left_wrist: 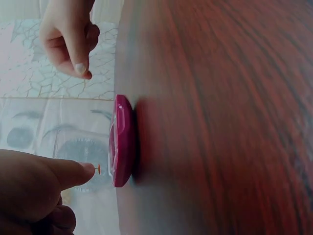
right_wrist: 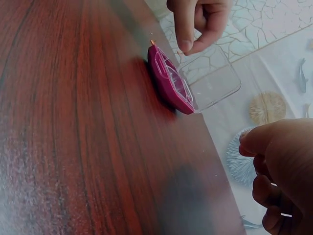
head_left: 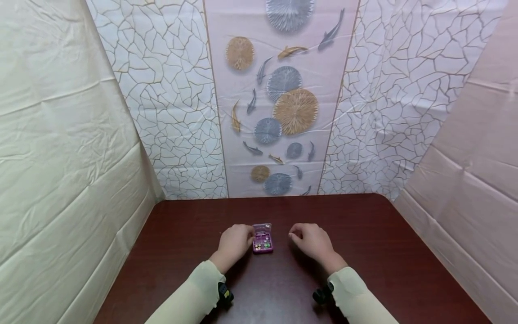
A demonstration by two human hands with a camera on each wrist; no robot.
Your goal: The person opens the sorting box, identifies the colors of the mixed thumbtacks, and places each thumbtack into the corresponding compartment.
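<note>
A small magenta compartment box (head_left: 263, 251) lies on the table with its clear lid (head_left: 262, 227) raised. Green, yellow and white pieces sit in its compartments. At the box's left side, my left hand (head_left: 236, 239) hovers with thumb and fingertips together. In the left wrist view, what looks like an orange thumbtack (left_wrist: 99, 169) points head down at the thumb tip, just above the box. Its grip is partly hidden. Right of the box and apart from it, my right hand (head_left: 310, 240) hangs loosely curled, with nothing visible between thumb and fingers.
The dark red-brown table (head_left: 279, 288) reaches back to a patterned cloth (head_left: 279, 108). Pale cloth hangs on both sides. In the right wrist view, an orange speck (right_wrist: 152, 42) shows at the box's far end; whether it is the same thumbtack, I cannot tell.
</note>
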